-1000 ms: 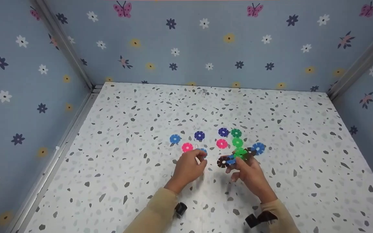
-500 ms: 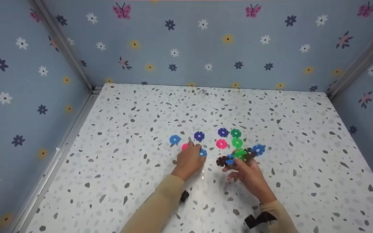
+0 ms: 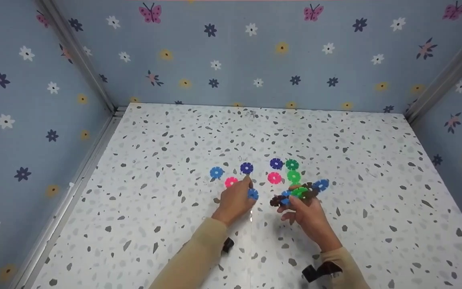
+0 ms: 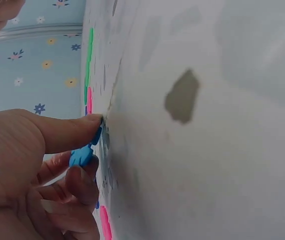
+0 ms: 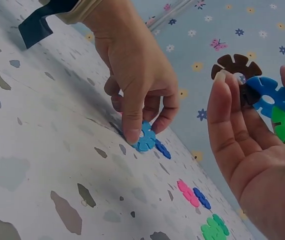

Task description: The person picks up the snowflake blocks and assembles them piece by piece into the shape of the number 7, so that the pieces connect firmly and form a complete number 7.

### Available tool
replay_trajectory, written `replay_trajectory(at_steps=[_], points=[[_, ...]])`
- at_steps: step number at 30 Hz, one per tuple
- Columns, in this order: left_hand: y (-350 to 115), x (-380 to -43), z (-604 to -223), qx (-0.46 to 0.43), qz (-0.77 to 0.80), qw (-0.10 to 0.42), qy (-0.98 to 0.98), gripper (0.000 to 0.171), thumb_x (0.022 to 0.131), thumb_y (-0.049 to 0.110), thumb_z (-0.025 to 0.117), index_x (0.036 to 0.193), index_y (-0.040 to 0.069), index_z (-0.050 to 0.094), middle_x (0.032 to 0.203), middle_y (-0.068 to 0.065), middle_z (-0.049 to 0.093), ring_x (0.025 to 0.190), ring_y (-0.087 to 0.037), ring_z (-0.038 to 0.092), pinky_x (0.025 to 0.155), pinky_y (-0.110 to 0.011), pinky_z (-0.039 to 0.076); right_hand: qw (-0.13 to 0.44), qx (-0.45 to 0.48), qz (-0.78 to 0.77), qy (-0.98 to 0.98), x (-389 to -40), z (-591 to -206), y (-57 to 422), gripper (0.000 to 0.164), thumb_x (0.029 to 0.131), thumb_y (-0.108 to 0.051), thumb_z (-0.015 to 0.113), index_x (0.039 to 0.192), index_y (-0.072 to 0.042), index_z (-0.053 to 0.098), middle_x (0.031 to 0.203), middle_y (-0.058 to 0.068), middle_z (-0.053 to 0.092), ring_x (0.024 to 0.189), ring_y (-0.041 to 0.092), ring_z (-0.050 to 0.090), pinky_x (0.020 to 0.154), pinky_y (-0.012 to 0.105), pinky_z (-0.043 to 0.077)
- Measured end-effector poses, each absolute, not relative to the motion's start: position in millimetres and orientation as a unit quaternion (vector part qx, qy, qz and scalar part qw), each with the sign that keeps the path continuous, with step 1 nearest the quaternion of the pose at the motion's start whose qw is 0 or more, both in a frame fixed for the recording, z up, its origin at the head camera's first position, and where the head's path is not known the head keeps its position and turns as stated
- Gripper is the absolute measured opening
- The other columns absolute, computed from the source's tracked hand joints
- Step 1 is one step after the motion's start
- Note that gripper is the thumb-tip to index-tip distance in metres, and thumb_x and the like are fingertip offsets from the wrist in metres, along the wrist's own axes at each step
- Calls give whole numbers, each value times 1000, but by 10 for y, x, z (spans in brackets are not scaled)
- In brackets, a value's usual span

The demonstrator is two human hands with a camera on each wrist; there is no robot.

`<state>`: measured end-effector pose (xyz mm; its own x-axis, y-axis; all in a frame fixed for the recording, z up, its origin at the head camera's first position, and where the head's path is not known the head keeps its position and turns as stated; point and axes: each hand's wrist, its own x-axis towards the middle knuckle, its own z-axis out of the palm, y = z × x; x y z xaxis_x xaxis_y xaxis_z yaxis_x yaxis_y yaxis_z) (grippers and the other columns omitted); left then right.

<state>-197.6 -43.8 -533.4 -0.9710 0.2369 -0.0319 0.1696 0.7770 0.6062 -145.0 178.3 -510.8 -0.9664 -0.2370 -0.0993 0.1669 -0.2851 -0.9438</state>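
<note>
Left arm: the beige sleeve (image 3: 195,255) slants up and to the right from the lower edge, the wrist bent so that the hand points down at the table (image 3: 155,180).
Left hand (image 3: 234,201): back of the hand upward, thumb stretched nearly straight, the other fingers curled; thumb and fingertips pinch a blue disc (image 3: 253,194), the gap between them no wider than the piece.
Blue disc: tilted, just above or touching the table; which of the two, I cannot tell.
Right arm: the forearm slants up and to the left, a black strap (image 3: 329,268) round its cuff.
Right hand (image 3: 309,216): turned palm up, thumb over the green part, fingers loosely bent below; it grips a row of joined discs (image 3: 299,193).
Joined discs: raised off the table, running brown, blue, green, brown, blue.
Near the left hand: a pink disc (image 3: 231,182), partly covered; a dark blue disc (image 3: 246,167) just beyond the fingertips; a light blue disc (image 3: 216,172) farther left.
Beyond the right hand: a light green disc (image 3: 294,176) and a dark green disc (image 3: 292,164), lying flat.
</note>
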Motion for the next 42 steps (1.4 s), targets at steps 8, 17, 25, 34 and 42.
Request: replay_trajectory(at_steps=[8,17,25,34,42], points=[[-448,-1861,-5344,116,324,70,936,30,88,18,74,115,14,62,100,-3,67,88,-18,63,79,-37,52,106,-13,-798,593,-1456,-5141,1789,42,99,-11,60,134,-1,38,107,21,65,90,28,66,67,34,58],[-442,-1764,-5347,107,372,56,920,21,87,13,74,108,12,68,90,3,65,79,-11,60,74,-31,51,106,-25,-832,545,-1437,-5140,1797,37,94,5,58,127,-3,44,105,17,59,90,25,65,79,36,56],[-468,-1707,-5364,98,408,60,906,11,87,13,74,96,14,69,86,6,64,76,-10,57,72,-29,50,101,-112,-848,509,-1451,-5171,1838,36,97,12,48,124,-6,34,118,10,66,100,22,65,84,30,53],[-483,-1634,-5318,90,466,65,878,10,89,16,74,97,15,69,87,8,63,73,-10,56,67,-28,50,102,-112,-855,496,-1457,-5201,1846,21,101,7,44,117,-5,51,124,16,64,98,25,66,85,33,52],[-420,-1555,-5175,142,546,36,825,10,94,18,70,101,13,66,85,8,66,73,-11,58,62,-25,49,88,-79,-852,510,-1485,-5181,1823,20,103,-2,49,122,-1,51,122,14,62,98,23,62,84,30,51]])
